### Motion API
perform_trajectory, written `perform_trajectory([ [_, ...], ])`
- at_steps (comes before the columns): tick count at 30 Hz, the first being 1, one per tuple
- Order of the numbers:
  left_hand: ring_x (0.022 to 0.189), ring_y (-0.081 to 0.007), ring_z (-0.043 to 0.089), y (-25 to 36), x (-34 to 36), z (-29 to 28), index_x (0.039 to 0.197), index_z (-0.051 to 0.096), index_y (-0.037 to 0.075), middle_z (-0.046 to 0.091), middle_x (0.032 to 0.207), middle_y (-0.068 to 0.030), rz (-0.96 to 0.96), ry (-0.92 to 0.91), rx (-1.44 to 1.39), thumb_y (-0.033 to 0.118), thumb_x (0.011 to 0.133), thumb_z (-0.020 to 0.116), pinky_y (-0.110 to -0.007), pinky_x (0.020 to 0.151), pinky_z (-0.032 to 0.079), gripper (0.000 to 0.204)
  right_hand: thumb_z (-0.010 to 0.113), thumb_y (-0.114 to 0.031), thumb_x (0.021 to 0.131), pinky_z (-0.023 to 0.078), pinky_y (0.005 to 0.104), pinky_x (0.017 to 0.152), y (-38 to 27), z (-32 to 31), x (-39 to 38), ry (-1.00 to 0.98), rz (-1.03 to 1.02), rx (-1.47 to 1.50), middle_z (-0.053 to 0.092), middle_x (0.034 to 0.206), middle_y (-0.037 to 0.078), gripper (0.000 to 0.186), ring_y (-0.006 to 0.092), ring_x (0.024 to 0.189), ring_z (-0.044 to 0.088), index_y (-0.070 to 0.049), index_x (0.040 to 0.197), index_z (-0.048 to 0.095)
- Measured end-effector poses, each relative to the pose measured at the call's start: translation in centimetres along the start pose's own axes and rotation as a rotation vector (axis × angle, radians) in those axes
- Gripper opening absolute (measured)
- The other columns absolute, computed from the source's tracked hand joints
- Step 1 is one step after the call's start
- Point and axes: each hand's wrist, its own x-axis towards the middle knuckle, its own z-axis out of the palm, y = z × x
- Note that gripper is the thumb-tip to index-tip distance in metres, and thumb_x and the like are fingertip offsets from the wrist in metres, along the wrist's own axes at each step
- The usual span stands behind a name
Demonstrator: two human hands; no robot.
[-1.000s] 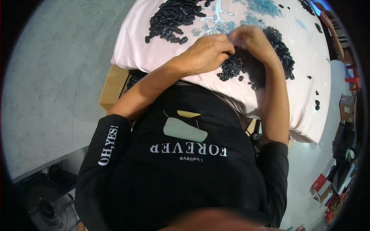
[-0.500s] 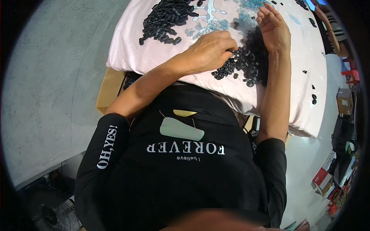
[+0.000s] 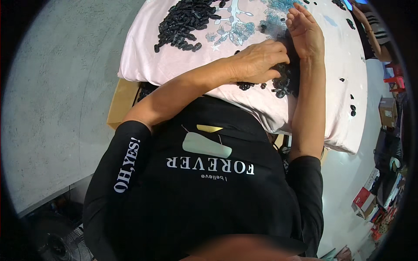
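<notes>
My left hand (image 3: pixel 261 61) reaches rightward, knuckles up, over a loose heap of small black ridged parts (image 3: pixel 282 89) near the cloth's front edge. Its thumb and fingers are bent toward each other; whatever lies between them cannot be made out against the dark parts. My right hand (image 3: pixel 306 38) is raised just beyond and to the right, its palm turned to the left. The right fingers are loosely curled and a little apart, with nothing visible in them. Dark shadow covers the parts between the two hands.
A larger pile of black coil-shaped parts (image 3: pixel 183 24) lies at the left on the pale pink printed cloth (image 3: pixel 143 56). Stray parts (image 3: pixel 353 111) dot the right side. Beyond are another person's arm (image 3: pixel 373 41), a red stool (image 3: pixel 394 80), cartons (image 3: pixel 387 112) and a fan (image 3: pixel 61 245).
My left hand has moved right across the small heap, closer to my right wrist, covering parts that showed before. My right hand has stayed almost in place, its fingers slightly more curled.
</notes>
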Motion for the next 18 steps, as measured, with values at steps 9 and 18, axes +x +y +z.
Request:
perform_trajectory([
  [9, 0.105, -0.0304, 0.055, -0.9, -2.4, -2.1, 0.098, 0.061, 0.003, 0.058, 0.104, -0.0111, -0.039, 0.012, -0.024, 0.007, 0.076, 0.067, -0.038, 0.091, 0.047, 0.023, 0.048, -0.009, 0.098, 0.053, 0.0253, 0.067, -0.1, 3.7, -0.8, 0.117, 0.037, -0.055, 0.065, 0.087, 0.006, 0.020, 0.0155, 0.073, 0.063, 0.000, 0.114, 0.055],
  [18, 0.115, -0.0331, 0.049, 1.5, -0.4, 0.3, 0.115, 0.061, 0.006, 0.052, 0.121, -0.0159, 0.129, 0.029, 0.010, 0.019, 0.071, 0.077, -0.042, 0.098, 0.043, 0.049, 0.047, -0.005, 0.098, 0.053, 0.0274, 0.081, 0.8, 0.6, 0.3, -0.068, 0.033, -0.071, 0.063, 0.102, 0.012, 0.031, 0.0179, 0.089, 0.062, 0.006, 0.126, 0.050],
])
